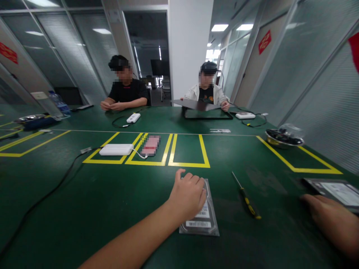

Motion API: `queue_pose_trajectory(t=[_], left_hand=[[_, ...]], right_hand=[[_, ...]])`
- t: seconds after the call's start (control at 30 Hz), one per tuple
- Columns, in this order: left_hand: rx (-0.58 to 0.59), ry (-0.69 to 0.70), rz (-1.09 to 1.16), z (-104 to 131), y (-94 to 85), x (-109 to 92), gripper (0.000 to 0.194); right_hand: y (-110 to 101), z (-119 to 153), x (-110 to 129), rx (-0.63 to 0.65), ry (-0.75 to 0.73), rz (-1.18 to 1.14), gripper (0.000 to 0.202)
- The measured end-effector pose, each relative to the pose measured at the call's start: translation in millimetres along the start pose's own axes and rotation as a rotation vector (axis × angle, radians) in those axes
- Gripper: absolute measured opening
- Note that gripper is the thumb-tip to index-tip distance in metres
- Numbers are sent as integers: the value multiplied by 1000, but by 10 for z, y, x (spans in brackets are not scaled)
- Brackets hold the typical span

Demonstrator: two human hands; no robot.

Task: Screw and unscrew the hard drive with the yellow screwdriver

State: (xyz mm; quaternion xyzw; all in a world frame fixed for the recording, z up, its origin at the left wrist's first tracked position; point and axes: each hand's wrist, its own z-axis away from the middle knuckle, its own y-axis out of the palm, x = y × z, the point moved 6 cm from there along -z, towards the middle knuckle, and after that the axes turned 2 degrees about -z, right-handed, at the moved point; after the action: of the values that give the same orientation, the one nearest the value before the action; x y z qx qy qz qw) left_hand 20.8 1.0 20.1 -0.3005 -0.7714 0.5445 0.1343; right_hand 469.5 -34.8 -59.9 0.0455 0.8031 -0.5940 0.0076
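A silver hard drive (pixel 202 221) with white labels lies flat on the green table (pixel 112 201) in front of me. My left hand (pixel 187 194) rests on its far end with fingers curled over the top edge. My right hand (pixel 332 220) lies on the table at the right edge, touching the near side of a second hard drive (pixel 335 189) with a white label. Between the two drives lies a small screwdriver (pixel 246 200) with a yellow-and-black handle, touched by neither hand.
Yellow tape boxes (pixel 188 164) mark the table. A white power bank (pixel 116 150) with a cable and a phone (pixel 150 145) lie at the middle left. A metal bowl (pixel 284 139) of dark parts stands at the right. Two people sit across the table, one holding a dark panel (pixel 196 105).
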Motion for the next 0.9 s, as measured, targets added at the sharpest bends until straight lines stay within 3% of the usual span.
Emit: queue_pose_trajectory(t=[0.1, 0.37, 0.67, 0.9], left_hand=[[0, -1, 9, 2, 0, 3, 29], [14, 1, -9, -8, -18, -7, 27], [5, 6, -5, -6, 0, -4, 29], [6, 10, 2, 2, -3, -1, 30]], right_hand=[[-28, -40, 80, 15, -98, 20, 42], [-16, -74, 37, 57, -50, 62, 42], [-127, -84, 119, -10, -49, 144, 44], [-50, -86, 43, 11, -47, 132, 44]])
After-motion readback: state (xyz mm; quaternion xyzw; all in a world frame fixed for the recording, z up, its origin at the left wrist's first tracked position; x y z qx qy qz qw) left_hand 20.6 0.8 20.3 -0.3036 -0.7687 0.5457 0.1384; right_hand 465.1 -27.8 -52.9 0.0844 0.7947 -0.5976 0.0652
